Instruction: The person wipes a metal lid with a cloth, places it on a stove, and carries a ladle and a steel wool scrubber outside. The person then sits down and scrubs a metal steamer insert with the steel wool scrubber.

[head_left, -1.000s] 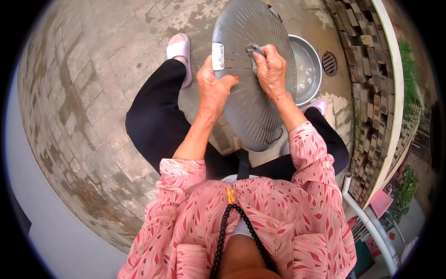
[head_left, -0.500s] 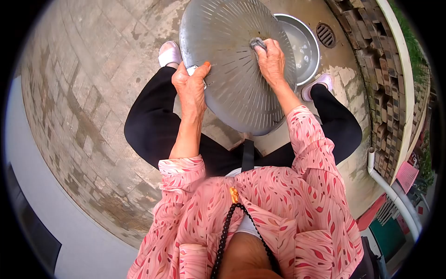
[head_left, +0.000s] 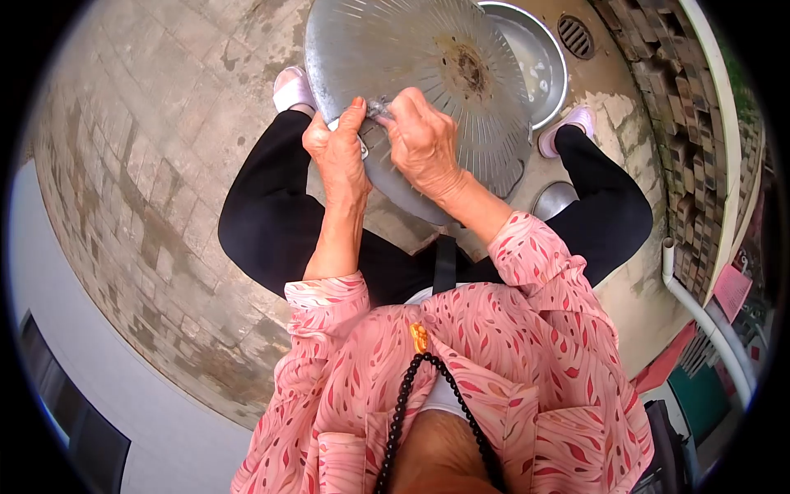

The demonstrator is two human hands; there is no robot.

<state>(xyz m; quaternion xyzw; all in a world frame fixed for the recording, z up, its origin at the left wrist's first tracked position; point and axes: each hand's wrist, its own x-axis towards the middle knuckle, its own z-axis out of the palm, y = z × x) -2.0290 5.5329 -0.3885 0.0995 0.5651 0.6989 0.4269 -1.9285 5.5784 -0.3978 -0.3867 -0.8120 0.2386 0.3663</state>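
Note:
A large round metal plate with radial slits [head_left: 494, 123] is held tilted above my lap; a brown stain marks its middle. My left hand [head_left: 337, 156] is closed on the plate's near left rim, by a pale handle or tab. My right hand [head_left: 424, 144] pinches a grey steel wool scrubber [head_left: 378, 109] against the plate's surface, close beside my left thumb. Part of the plate's lower side is hidden behind my right hand and forearm.
Behind the plate's right side stands a metal basin [head_left: 556, 62] with cloudy, sudsy water. A floor drain [head_left: 576, 37] lies beyond it. A metal bowl or lid [head_left: 555, 198] is partly hidden by my right leg. Stacked bricks [head_left: 671, 140] line the right.
My right hand has moved the scrubber from the plate's middle left and down to near its left rim, uncovering the brown stain. The plate has shifted slightly; my left hand keeps its grip.

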